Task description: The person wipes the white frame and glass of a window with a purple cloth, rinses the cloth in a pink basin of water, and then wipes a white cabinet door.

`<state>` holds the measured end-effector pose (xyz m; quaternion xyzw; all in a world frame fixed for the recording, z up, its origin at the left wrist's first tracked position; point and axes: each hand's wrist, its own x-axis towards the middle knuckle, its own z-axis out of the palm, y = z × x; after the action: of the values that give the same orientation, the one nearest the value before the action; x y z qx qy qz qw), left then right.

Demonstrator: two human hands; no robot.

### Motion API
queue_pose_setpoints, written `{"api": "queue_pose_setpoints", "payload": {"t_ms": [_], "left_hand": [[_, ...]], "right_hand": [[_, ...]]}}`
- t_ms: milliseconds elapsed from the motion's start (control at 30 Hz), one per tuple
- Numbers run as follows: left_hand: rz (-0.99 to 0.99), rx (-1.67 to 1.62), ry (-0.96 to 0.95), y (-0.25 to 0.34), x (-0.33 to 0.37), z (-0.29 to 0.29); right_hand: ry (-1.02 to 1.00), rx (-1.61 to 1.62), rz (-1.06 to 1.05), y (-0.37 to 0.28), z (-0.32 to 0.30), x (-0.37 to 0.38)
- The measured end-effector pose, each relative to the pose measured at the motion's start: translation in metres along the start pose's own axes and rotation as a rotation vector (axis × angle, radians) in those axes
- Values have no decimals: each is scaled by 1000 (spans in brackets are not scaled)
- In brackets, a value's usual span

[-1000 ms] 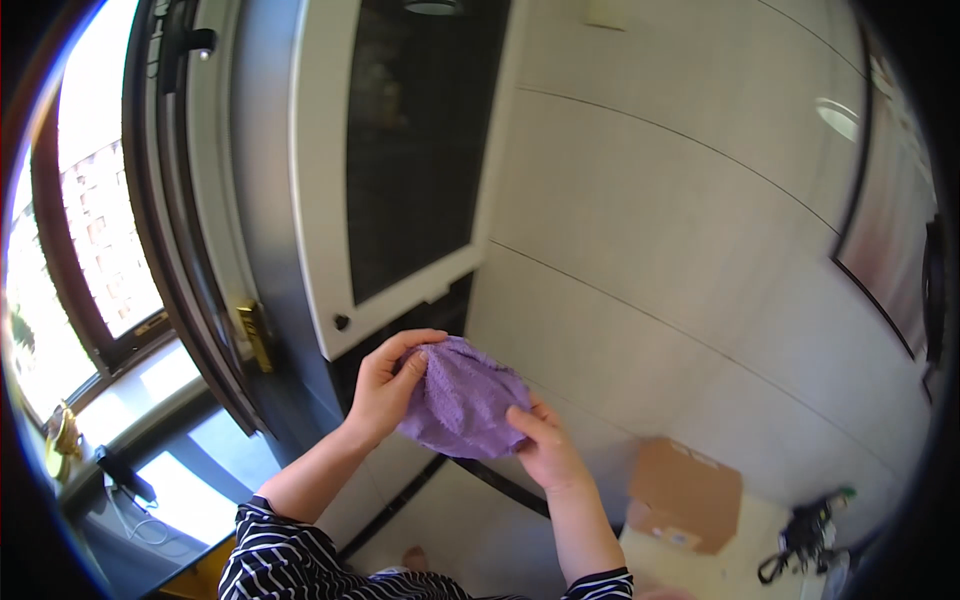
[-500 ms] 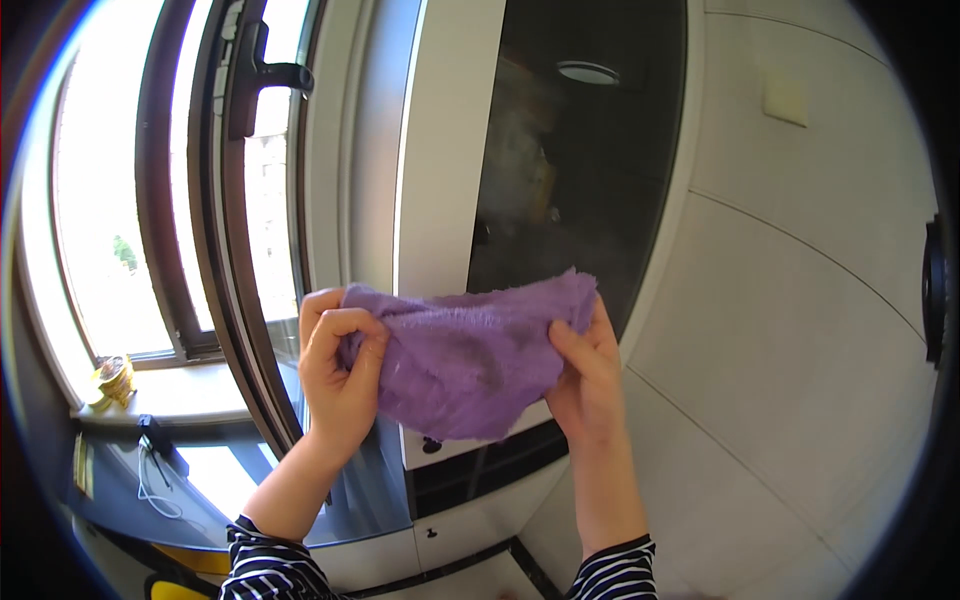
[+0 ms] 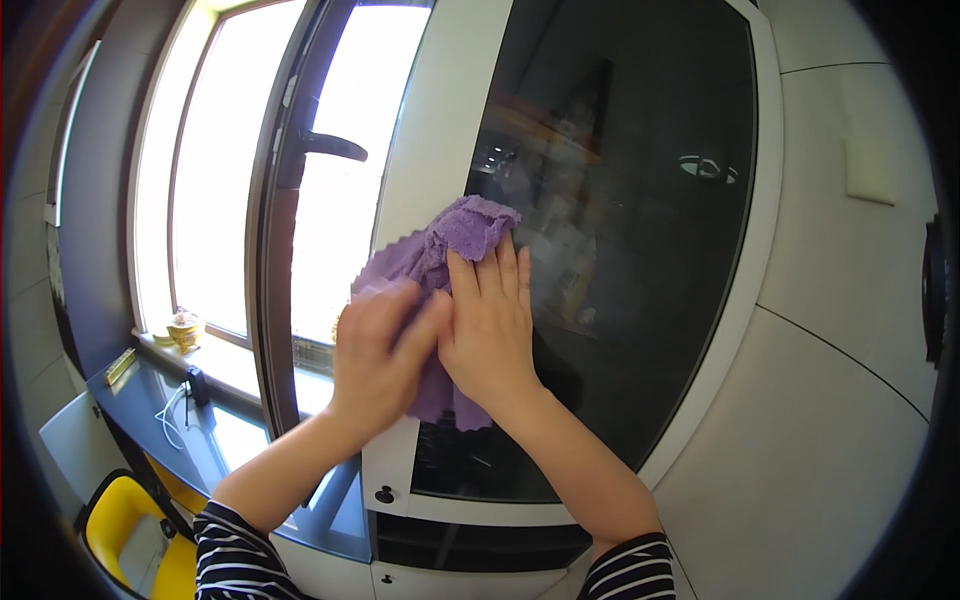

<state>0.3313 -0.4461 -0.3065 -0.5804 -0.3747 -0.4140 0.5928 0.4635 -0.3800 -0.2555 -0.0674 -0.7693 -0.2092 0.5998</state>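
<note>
A purple cloth [image 3: 425, 262], fuzzy and bunched at its top, lies against the light frame at the left of a dark glass cabinet door [image 3: 640, 260]. Flat on the cloth's right part, with fingers stretched upward, is my right hand [image 3: 490, 335]; it is open. Beside it, my left hand [image 3: 375, 355] is over the cloth's left part, blurred by motion, so its grip cannot be made out. Below both hands hangs the lower end of the cloth.
An open window sash [image 3: 275, 240] with a dark handle [image 3: 335, 147] stands close on the left. A small black knob [image 3: 385, 494] sits on the door's lower frame. A glossy desk [image 3: 230, 430] with a white cable and a yellow chair [image 3: 125, 515] are at lower left.
The cloth, held spread between both hands before, is now bunched against the cabinet door. My right hand has moved left and flattened onto it. The view has shifted, showing more of the glass.
</note>
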Motion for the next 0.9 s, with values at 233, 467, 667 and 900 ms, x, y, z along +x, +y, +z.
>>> {"api": "queue_pose_setpoints", "payload": {"t_ms": [233,467,667,900], "left_hand": [[-112,94,-310,-9,16,-3],[11,23,-176,-56,107,8],[154,115,-3,-99,178,16],[179,196,125,-132,239,31]], "right_hand": [[21,-201,-94,11,-5,28],[227,-405,-196,46,-14,106],[323,-414,-266,63,-16,174],[369,-388,-252,80,-17,240]]}}
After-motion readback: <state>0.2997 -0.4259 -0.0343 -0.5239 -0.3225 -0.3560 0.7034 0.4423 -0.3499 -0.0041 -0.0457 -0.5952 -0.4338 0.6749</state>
